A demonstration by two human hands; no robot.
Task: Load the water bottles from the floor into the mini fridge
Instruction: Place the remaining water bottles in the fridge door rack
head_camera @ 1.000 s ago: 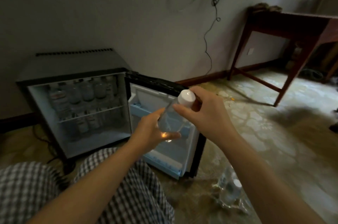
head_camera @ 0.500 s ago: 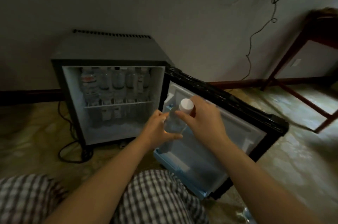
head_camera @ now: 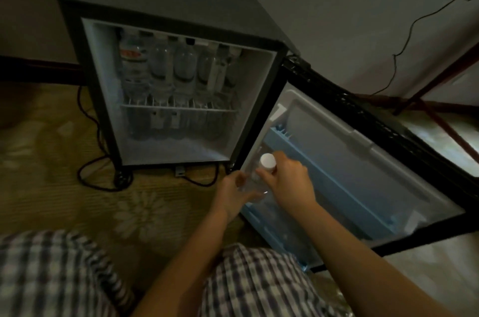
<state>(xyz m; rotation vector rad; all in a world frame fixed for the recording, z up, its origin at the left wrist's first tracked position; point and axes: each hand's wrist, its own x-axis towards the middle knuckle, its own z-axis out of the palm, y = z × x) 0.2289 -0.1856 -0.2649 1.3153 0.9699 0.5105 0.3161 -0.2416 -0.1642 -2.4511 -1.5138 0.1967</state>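
Observation:
A clear water bottle [head_camera: 255, 182] with a white cap stands upright at the hinge end of the open fridge door [head_camera: 363, 161], over its blue lower shelf [head_camera: 334, 184]. My left hand [head_camera: 232, 193] grips the bottle's body from the left. My right hand [head_camera: 287, 182] holds its neck just under the cap. The black mini fridge [head_camera: 85, 57] stands open; several water bottles [head_camera: 181, 68] line its wire shelf, with more below.
A black power cord [head_camera: 103, 174] loops on the patterned floor in front of the fridge. My checked trouser legs [head_camera: 259, 283] fill the bottom of the view. A dark red table leg [head_camera: 435, 83] and a hanging wire [head_camera: 404, 39] are at the right by the wall.
The view has tilted down and come closer to the fridge. Both hands have carried the bottle lower, down to the door's shelf near the hinge.

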